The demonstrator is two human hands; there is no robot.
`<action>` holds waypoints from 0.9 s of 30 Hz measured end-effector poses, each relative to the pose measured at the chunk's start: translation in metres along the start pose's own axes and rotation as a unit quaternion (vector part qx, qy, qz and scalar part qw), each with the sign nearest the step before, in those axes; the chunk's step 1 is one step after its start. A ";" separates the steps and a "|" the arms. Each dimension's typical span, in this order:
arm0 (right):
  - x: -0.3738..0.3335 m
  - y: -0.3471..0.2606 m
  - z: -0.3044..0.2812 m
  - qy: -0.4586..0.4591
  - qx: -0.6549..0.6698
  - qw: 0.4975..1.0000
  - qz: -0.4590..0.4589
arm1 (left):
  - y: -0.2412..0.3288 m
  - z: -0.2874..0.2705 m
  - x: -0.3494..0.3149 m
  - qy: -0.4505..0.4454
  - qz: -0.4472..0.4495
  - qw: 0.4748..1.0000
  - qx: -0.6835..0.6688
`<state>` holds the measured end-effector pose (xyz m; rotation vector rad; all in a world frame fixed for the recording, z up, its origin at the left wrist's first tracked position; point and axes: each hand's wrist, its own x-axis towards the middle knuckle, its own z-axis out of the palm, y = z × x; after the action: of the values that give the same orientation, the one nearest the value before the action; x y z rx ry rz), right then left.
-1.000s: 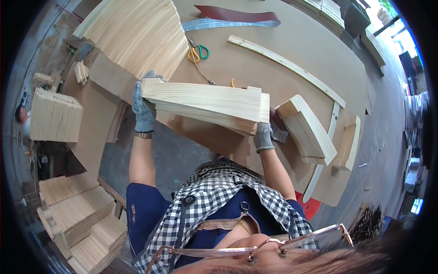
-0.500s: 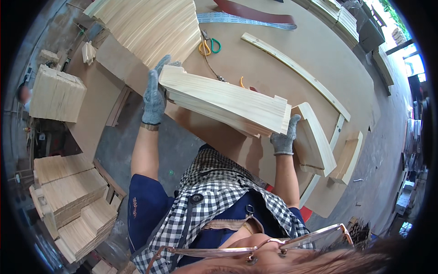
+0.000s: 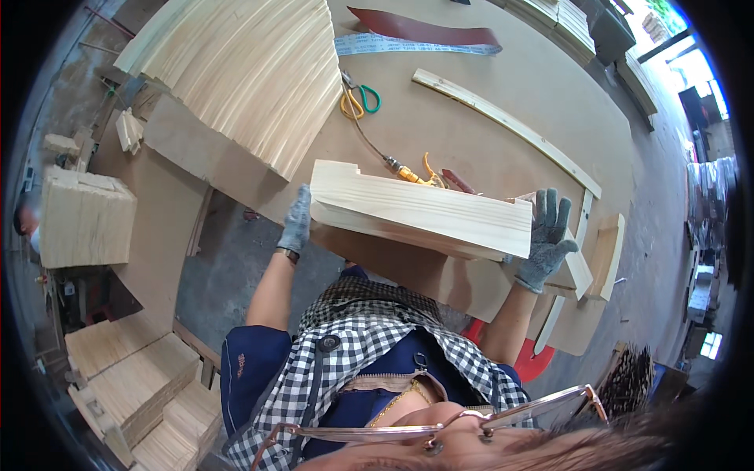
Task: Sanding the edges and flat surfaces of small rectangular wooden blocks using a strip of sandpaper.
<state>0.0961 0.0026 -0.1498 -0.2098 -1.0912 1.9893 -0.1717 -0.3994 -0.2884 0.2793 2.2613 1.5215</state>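
Observation:
A small stack of pale shaped wooden boards (image 3: 416,206), notched at the ends, is at the near edge of the brown table, with its long faces lined up. My left hand (image 3: 296,220), in a grey knit glove, is held flat and upright beside the stack's left end; whether it touches I cannot tell. At the right end my gloved right hand (image 3: 547,242) has its fingers stretched and spread, its palm close to the boards. Behind the stack lies a yellow air blow gun (image 3: 412,174) on a hose. Another wooden piece (image 3: 577,271) is partly hidden behind my right hand.
A large stack of boards (image 3: 243,71) stands at the far left of the table (image 3: 503,86). Scissors (image 3: 361,98), a sanding belt (image 3: 424,33) and a long wooden strip (image 3: 510,129) lie farther back. More wood stacks (image 3: 86,216) stand left; a red stool (image 3: 536,361) is lower right.
Both hands have let go of the ends of the board stack and flattened out. The stack now appears lower and more to the right, uncovering the blow gun. The view has shifted slightly.

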 end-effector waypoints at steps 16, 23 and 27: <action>-0.008 -0.113 0.179 -0.266 -0.771 0.559 -0.151 | -0.016 0.096 -0.094 -0.207 -0.119 0.944 -0.225; 0.022 -0.092 0.167 -0.392 -0.734 0.550 0.067 | -0.001 0.197 -0.113 -0.246 -0.159 0.871 -0.395; 0.006 -0.091 0.167 -0.400 -0.726 0.558 0.039 | 0.013 0.186 -0.110 -0.298 0.092 0.932 -0.182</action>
<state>0.0632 -0.0713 0.0225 -0.1611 -3.1516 0.5669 0.0070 -0.2802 -0.3143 0.7430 1.4863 1.6310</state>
